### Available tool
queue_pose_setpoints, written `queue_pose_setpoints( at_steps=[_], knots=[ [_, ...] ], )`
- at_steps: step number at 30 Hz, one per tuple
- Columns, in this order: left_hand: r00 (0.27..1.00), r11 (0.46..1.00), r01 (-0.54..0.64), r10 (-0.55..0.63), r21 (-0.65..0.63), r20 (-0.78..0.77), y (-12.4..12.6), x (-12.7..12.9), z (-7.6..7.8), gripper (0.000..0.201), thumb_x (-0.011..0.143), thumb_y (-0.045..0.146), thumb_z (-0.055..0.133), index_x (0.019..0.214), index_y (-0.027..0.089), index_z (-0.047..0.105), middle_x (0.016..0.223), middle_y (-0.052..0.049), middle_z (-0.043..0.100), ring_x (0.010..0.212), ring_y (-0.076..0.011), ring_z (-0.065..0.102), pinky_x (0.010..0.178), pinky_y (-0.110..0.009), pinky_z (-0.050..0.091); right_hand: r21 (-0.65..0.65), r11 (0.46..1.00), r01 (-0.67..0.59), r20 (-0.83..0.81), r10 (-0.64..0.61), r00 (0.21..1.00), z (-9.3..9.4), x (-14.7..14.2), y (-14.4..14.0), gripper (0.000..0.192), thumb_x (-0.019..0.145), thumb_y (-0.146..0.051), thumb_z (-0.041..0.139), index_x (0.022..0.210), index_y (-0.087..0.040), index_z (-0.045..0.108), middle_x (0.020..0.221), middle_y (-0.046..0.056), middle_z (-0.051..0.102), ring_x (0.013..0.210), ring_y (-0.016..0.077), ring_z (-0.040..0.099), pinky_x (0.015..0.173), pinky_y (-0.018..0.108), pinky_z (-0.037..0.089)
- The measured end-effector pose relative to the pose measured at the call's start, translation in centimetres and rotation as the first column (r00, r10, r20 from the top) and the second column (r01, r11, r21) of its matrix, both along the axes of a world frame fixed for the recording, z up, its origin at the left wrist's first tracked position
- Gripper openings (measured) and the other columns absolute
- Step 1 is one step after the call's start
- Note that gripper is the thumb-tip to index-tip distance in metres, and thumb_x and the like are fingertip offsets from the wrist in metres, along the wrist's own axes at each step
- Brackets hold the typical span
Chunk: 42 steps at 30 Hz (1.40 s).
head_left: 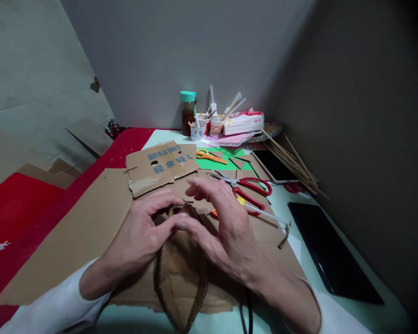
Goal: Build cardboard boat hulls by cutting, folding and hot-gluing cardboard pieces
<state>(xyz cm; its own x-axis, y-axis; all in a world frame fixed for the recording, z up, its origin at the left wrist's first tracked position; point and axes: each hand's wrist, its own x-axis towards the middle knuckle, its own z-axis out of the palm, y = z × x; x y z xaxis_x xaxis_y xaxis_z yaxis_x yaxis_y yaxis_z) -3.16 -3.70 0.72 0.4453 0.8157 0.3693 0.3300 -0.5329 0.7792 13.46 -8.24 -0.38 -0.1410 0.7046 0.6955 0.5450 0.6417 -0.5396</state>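
A boat-shaped cardboard piece [183, 273] with raised side walls and pointed ends lies lengthwise in front of me. My left hand [142, 227] is closed on its far end, with the fingers curled over the outside and the thumb across the top. Over the right side of that end is my right hand [226, 227]. Its fingers are raised and apart from the thumb, which reaches across the cardboard close to the left thumb. Part of the far end is hidden by both hands. Red-handled scissors [252, 188] lie just beyond my right hand.
Under the work is a large cardboard sheet [87, 236]. Farther back are a printed cardboard piece [139, 174], orange scissors [212, 157], a bottle [188, 116], paper cups [216, 126] and a tissue pack [244, 123]. A tablet [275, 166], wooden sticks [299, 167] and a black panel [330, 250] lie right.
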Motion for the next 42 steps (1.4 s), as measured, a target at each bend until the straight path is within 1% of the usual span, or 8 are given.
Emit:
queue_pose_setpoints(
  at_steps=[3,7,16,21,25,30,36,42],
  knots=[
    [0.998,0.997,-0.053,0.054,-0.053,0.025,0.3,-0.2,0.0,0.005,0.079,0.022,0.066,0.076,0.022,0.071,0.076,-0.001,0.069,0.072,-0.0184,0.063,0.068,-0.029,0.05,-0.057,0.998,-0.024,-0.219,0.011,0.976,0.3,0.3,-0.1,0.046,0.093,-0.028,0.06,0.135,-0.018,0.044,0.121,0.01,0.061,0.108,0.0211,0.058,0.094,0.04,0.05],
    [0.961,0.975,0.001,0.06,-0.223,0.27,0.9,-0.9,0.2,0.004,0.079,0.024,0.072,0.075,0.023,0.074,0.077,-0.002,0.068,0.075,-0.0193,0.062,0.07,-0.031,0.05,-0.095,0.994,0.062,-0.439,-0.097,0.893,0.2,0.8,0.5,0.011,0.092,-0.025,0.062,0.099,-0.021,0.055,0.097,0.004,0.062,0.085,0.0155,0.061,0.075,0.029,0.052],
    [0.746,0.934,0.284,-0.075,-0.215,0.662,1.6,-2.4,0.7,0.012,0.078,0.038,0.079,0.069,0.031,0.076,0.098,-0.003,0.066,0.086,-0.0182,0.063,0.083,-0.035,0.055,-0.214,0.976,0.047,-0.168,-0.085,0.982,0.7,0.6,-0.2,0.04,0.1,-0.027,0.046,0.06,-0.019,0.048,0.052,-0.004,0.048,0.046,0.0082,0.043,0.048,0.023,0.034],
    [0.725,0.932,0.306,-0.097,-0.194,0.681,1.5,-2.3,0.7,0.021,0.075,0.047,0.079,0.063,0.031,0.072,0.091,-0.001,0.068,0.083,-0.0188,0.066,0.082,-0.039,0.058,-0.361,0.914,-0.184,-0.308,0.069,0.949,0.5,0.3,-0.3,0.022,0.102,-0.032,0.046,0.103,-0.021,0.065,0.09,0.003,0.072,0.08,0.0144,0.069,0.074,0.026,0.053],
    [0.72,0.92,0.322,-0.083,-0.225,0.69,1.3,-2.2,0.6,0.025,0.069,0.052,0.083,0.06,0.031,0.072,0.092,-0.002,0.068,0.086,-0.0202,0.067,0.083,-0.039,0.059,-0.541,0.761,-0.358,-0.355,0.179,0.918,0.6,0.3,-0.4,0.041,0.097,-0.042,0.054,0.136,-0.028,0.052,0.126,0.006,0.065,0.116,0.0196,0.063,0.096,0.035,0.051],
    [0.708,0.866,0.41,-0.104,-0.287,0.699,1.4,-1.7,0.5,0.016,0.074,0.04,0.082,0.086,0.03,0.08,0.098,-0.003,0.073,0.089,-0.0193,0.067,0.081,-0.031,0.057,-0.567,0.423,-0.707,-0.727,0.149,0.671,0.5,0.1,-0.2,0.033,0.081,-0.047,0.076,0.1,-0.023,0.062,0.093,-0.001,0.065,0.084,0.013,0.063,0.073,0.022,0.049],
    [0.661,0.747,0.36,0.219,-0.559,0.718,1.5,-1.2,0.4,0.02,0.075,0.02,0.079,0.095,0.018,0.076,0.087,-0.004,0.073,0.077,-0.0153,0.066,0.07,-0.021,0.054,-0.44,0.607,-0.662,-0.794,0.082,0.602,-0.3,-0.1,0.4,0.028,0.082,-0.035,0.078,0.098,-0.023,0.059,0.097,-0.002,0.063,0.09,0.0118,0.057,0.081,0.022,0.047],
    [0.635,0.728,0.392,0.228,-0.562,0.738,0.9,-1.5,1.1,0.011,0.076,0.023,0.079,0.081,0.017,0.072,0.075,0.0,0.067,0.07,-0.0103,0.06,0.066,-0.016,0.05,-0.5,0.598,-0.626,-0.726,0.104,0.679,0.4,-0.1,-0.1,0.027,0.083,-0.035,0.076,0.099,-0.024,0.057,0.1,-0.001,0.063,0.097,0.0154,0.058,0.09,0.028,0.047]
  ],
)
